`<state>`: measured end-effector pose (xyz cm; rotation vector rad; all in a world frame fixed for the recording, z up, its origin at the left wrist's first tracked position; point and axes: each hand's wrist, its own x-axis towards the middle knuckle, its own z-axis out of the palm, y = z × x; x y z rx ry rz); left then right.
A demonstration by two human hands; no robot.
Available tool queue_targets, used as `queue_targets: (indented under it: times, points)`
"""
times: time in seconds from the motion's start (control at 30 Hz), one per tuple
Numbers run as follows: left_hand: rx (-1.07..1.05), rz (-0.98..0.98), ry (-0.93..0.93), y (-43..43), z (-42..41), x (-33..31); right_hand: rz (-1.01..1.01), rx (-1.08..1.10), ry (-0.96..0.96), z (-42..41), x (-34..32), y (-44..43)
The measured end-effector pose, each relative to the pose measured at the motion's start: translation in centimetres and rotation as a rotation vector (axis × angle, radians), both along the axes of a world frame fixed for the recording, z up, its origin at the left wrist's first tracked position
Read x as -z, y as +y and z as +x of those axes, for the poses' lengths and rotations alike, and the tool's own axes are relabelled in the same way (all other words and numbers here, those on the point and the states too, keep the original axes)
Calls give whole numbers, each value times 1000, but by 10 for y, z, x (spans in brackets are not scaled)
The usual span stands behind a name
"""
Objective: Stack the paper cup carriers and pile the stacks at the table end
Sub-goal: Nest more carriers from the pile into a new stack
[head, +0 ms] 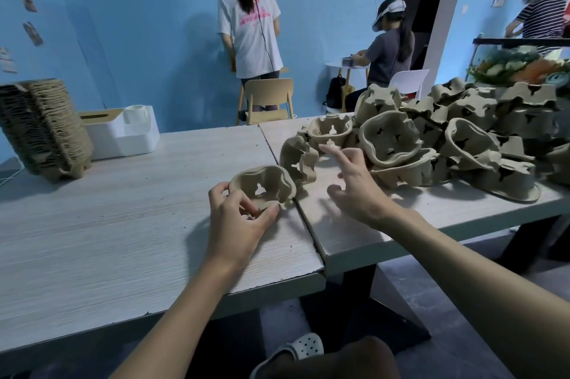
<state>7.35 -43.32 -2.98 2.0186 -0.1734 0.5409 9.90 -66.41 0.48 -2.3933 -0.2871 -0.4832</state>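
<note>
The left hand (pixel 240 218) has its grip pinching the near rim of 1 paper cup carrier (pixel 262 185), which sits at the seam where the 2 desk (pixel 123 224) tops meet. The right hand (pixel 354 184), grip spread and holding nothing, hovers just beside a tipped carrier (pixel 298 162) and the loose heap (pixel 462 144). A wide stretch of desk lies between the held carrier and the tall stack (pixel 43 131) at the left end, beside a white box (pixel 123 134).

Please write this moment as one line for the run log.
left hand: holds cup carrier | right hand: open, near loose pile | stack: left end of table
</note>
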Motion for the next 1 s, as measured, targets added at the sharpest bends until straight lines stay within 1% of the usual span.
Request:
queue_targets:
  times: [0.07, 0.13, 0.17, 0.2, 0.3, 0.37, 0.43, 0.5, 0.57, 0.67, 0.77, 0.87, 1.0]
  points:
    - [-3, -7, 4, 0, 1, 0, -192, -26, -52, 4, 1, 1]
    - [-8, -17, 11, -1, 2, 1, -382, 2, -90, 9, -1, 5]
    - [-12, -19, 13, 0, 2, 1, -453, 12, -108, 13, -5, 7]
    - [-16, -18, 11, -1, 2, 2, -481, 5, -108, 18, -8, 9]
    - [-22, -18, -5, 0, 3, 3, -369, -108, -37, 25, -20, 12]
    - [-19, -29, -29, 0, 2, 2, -315, -137, -74, 27, -21, 9]
    - [-1, -45, -60, 0, 0, 0, -255, -112, -136, 25, -16, 4]
    - [19, -63, -91, -1, -2, -2, -132, -63, -147, 24, -8, -1]
    - [23, -81, -110, -1, -3, -2, 8, 25, -157, 23, -2, -5]
    - [45, -89, -101, -2, -2, -2, 153, 142, -257, 19, -3, -8]
    - [72, -72, -51, -12, 0, -2, 270, 122, -329, 9, -16, -4]
    - [101, -55, -22, -35, -1, -7, 325, 49, -314, -5, -24, 4]
    - [145, -54, -8, -67, -3, -7, 296, -14, -287, -20, -16, 6]
